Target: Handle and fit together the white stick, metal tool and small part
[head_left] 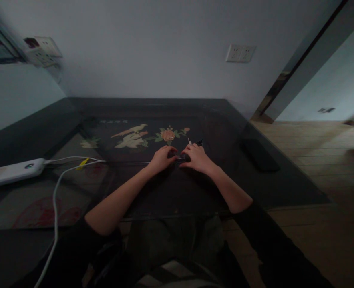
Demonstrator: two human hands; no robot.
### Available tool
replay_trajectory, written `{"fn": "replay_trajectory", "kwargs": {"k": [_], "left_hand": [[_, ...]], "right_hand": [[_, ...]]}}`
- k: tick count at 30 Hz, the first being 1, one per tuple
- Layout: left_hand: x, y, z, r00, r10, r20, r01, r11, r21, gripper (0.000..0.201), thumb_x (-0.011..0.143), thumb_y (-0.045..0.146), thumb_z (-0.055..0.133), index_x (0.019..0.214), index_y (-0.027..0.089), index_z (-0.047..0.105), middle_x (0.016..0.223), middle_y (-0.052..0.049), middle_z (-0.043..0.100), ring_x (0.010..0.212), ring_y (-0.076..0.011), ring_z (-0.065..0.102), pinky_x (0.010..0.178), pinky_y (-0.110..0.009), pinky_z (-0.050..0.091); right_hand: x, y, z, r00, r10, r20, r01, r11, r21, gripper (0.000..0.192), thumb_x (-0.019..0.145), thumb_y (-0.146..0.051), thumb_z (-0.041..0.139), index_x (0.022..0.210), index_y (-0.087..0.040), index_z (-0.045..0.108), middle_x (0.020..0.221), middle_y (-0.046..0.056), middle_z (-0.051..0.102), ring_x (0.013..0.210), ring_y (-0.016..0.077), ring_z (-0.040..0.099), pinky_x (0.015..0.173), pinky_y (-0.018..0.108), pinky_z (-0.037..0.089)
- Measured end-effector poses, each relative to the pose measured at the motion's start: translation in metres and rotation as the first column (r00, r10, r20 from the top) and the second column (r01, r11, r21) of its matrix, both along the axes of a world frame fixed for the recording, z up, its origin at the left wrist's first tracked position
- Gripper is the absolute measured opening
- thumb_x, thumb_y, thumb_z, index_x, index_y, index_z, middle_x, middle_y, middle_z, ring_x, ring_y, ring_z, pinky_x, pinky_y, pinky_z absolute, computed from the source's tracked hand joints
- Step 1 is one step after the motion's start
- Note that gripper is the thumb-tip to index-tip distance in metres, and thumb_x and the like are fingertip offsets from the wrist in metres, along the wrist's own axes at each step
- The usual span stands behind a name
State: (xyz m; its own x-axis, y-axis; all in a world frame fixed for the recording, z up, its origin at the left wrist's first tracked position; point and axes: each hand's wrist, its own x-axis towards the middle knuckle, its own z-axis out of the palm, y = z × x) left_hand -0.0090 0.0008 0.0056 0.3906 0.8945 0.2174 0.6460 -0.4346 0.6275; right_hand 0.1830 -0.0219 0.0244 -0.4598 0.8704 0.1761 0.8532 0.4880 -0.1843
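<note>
My left hand (pixel 163 157) and my right hand (pixel 196 157) are close together, low over the dark glossy table (pixel 177 196). Between their fingertips is a small, dark, shiny object (pixel 180 159), mostly covered by the fingers, so its kind cannot be made out. Both hands are closed, with curled fingers and thumbs gripping it from either side. Just past my right fingers a thin white-tipped piece (pixel 190 141) and a black flat piece (pixel 200 143) stick out. Whether these belong to the held object is unclear.
A flower-and-bird picture (pixel 167 135) decorates the tabletop beyond my hands. On the right lies a flat black rectangular object (pixel 259 155). To the left, a white elongated device (pixel 15 172) connects to a white cable (pixel 56 200) with a yellow tag (pixel 83 163). A wall rises behind.
</note>
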Motion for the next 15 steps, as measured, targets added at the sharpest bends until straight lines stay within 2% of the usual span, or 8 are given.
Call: {"fn": "replay_trajectory", "kwargs": {"k": [3,7,10,15], "left_hand": [[0.002,0.002,0.001,0.972,0.047,0.23,-0.013,0.989,-0.148,0.029,0.081,0.021,0.067,0.109,0.012,0.065,0.096,-0.008,0.068,0.084,-0.0193,0.063,0.081,-0.033,0.049],[0.007,-0.003,0.005,0.841,0.118,0.528,0.117,0.914,-0.39,0.033,0.081,0.023,0.07,0.111,0.012,0.063,0.089,-0.007,0.072,0.08,-0.018,0.067,0.079,-0.032,0.051],[0.012,-0.01,0.008,0.756,0.187,0.627,0.178,0.863,-0.472,0.031,0.083,0.02,0.068,0.112,0.013,0.063,0.086,-0.006,0.072,0.076,-0.0165,0.068,0.075,-0.031,0.053],[0.017,-0.016,0.009,0.663,0.26,0.702,0.191,0.848,-0.494,0.019,0.083,0.012,0.066,0.102,0.012,0.065,0.089,-0.007,0.073,0.08,-0.0163,0.069,0.074,-0.029,0.057]], "right_hand": [[0.0,0.001,0.002,1.0,0.009,-0.03,-0.008,0.999,0.051,0.042,0.078,-0.045,0.075,0.109,-0.019,0.066,0.112,0.012,0.066,0.108,0.0315,0.055,0.087,0.043,0.039],[0.0,0.001,0.005,0.995,0.03,-0.098,-0.019,0.993,0.114,0.042,0.081,-0.042,0.072,0.114,-0.018,0.063,0.114,0.011,0.068,0.108,0.0305,0.057,0.088,0.042,0.037],[-0.001,0.0,0.006,0.99,0.06,-0.131,-0.039,0.987,0.156,0.041,0.084,-0.041,0.07,0.116,-0.018,0.061,0.116,0.011,0.068,0.108,0.03,0.057,0.088,0.041,0.037],[-0.004,-0.003,0.008,0.986,0.087,-0.14,-0.06,0.98,0.188,0.042,0.084,-0.04,0.069,0.119,-0.018,0.061,0.118,0.011,0.069,0.109,0.0299,0.057,0.09,0.041,0.036]]}}
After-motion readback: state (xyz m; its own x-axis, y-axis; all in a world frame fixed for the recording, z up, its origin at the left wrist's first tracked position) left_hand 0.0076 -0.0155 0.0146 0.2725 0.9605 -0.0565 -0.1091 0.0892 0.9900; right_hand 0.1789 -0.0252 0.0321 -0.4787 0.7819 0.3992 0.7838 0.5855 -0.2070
